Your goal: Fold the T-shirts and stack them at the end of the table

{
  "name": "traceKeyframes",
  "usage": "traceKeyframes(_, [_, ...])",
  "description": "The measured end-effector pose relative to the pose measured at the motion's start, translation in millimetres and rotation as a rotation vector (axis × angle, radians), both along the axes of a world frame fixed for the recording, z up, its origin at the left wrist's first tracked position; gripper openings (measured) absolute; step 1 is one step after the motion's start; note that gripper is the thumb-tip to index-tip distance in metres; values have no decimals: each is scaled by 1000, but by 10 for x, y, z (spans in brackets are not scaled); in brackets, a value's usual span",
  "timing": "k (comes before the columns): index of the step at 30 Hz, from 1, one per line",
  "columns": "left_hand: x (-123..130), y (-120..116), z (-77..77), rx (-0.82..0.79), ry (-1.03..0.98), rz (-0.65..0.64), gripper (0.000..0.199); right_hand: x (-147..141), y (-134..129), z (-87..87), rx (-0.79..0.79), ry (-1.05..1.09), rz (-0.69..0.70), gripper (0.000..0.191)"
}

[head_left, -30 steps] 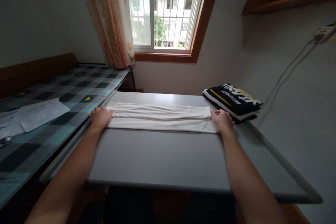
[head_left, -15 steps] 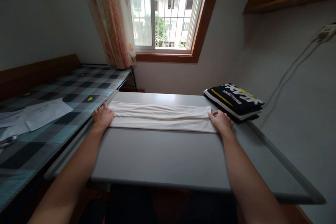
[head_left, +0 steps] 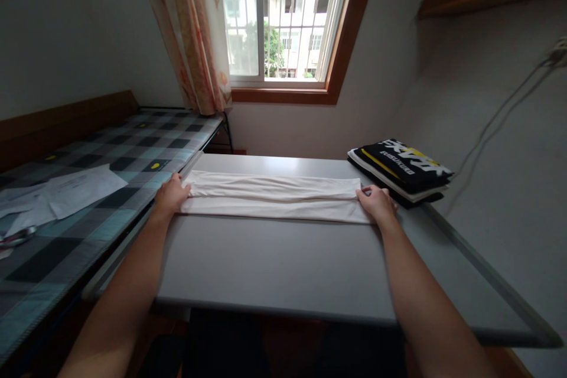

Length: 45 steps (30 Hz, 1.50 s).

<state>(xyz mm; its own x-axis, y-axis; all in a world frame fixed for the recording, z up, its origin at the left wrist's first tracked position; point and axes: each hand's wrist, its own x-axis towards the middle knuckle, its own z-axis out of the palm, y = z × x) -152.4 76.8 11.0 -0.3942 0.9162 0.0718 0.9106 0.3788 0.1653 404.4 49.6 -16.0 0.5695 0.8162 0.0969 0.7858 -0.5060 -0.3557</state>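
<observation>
A white garment (head_left: 274,209), folded into a long flat strip, lies across the grey table (head_left: 274,266). Its upper layer ends in a fold line along the middle of the strip. At the left end, my left hand (head_left: 172,194) is closed on the cloth's edge, thumb and fingers together. My right hand (head_left: 376,203) pinches the right end between thumb and fingers. What kind of garment it is cannot be made out from the folded strip.
A stack of folded clothes (head_left: 401,168), black on top with white and yellow print, sits at the table's back right. Left of the table is a bed with a checked mattress (head_left: 88,159) bearing papers (head_left: 66,192). A curtained window (head_left: 287,18) is ahead.
The view has shifted slightly, moving most things a little to the right in the picture. Both hands stay at the ends of the white garment, which lies much the same.
</observation>
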Motion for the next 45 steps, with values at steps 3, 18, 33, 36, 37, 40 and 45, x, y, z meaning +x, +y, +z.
traceKeyframes(3, [14,-4,1,-3,20,-24,51,-3,1,12,-20,0,13,40])
traceKeyframes(18, [84,-54,56,-12,12,9,53,-17,5,-12,10,-29,31,40])
traceKeyframes(33, [30,26,4,127,-34,-58,46,-22,18,-12,-24,-34,47,41])
traceKeyframes(36, [259,-7,139,149,42,-86,41,-31,17,-3,-32,-35,55,42])
traceKeyframes(37, [379,-20,199,141,78,-113,39,-36,16,5,-35,-31,57,42])
traceKeyframes(40, [857,-63,385,140,182,-234,36,-54,12,36,-46,-16,67,42])
traceKeyframes(45, [1738,-158,544,118,142,-571,31,-73,-9,63,-62,-23,101,45])
